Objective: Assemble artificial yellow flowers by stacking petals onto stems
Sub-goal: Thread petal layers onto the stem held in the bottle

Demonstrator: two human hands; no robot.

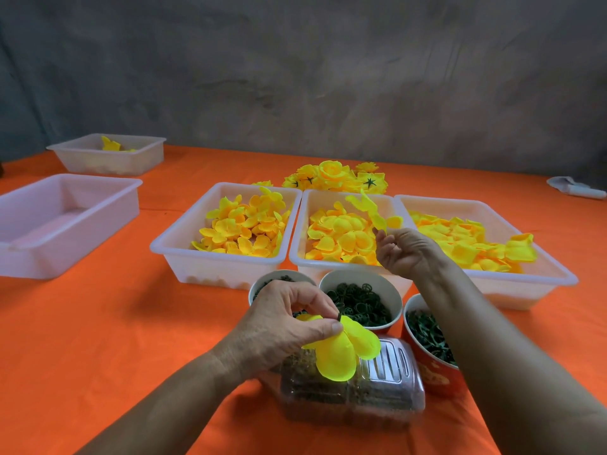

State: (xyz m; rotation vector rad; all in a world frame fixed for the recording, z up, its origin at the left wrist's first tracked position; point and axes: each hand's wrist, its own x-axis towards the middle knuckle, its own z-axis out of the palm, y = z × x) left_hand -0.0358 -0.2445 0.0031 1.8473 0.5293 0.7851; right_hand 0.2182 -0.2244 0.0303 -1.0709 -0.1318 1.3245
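Petals [341, 348] already sit on the stem [337, 318] that your left hand [279, 326] pinches between thumb and curled forefinger, low in front of you above the clear plastic box [387, 385]. Only the dark tip of that stem shows, poking up between your fingertips; the rest is hidden under your fingers and the yellow layers, so how it runs below them cannot be told.

Your right hand [405, 249] is raised over the middle tray [297, 257], fingers curled, pinching a fresh petal piece [372, 208] by its lower edge so that it stands up and away from you. That piece lies up and to the right of the stem tip, well apart from it, with the cup of green rings [359, 302] between and below.

The move ahead, as I judge it, turns on this: the loose piece must come down and leftward to the tip, its centre hole meeting the point. Your right hand carries; your left holds the target. Whether the hole faces the tip cannot be told from here.
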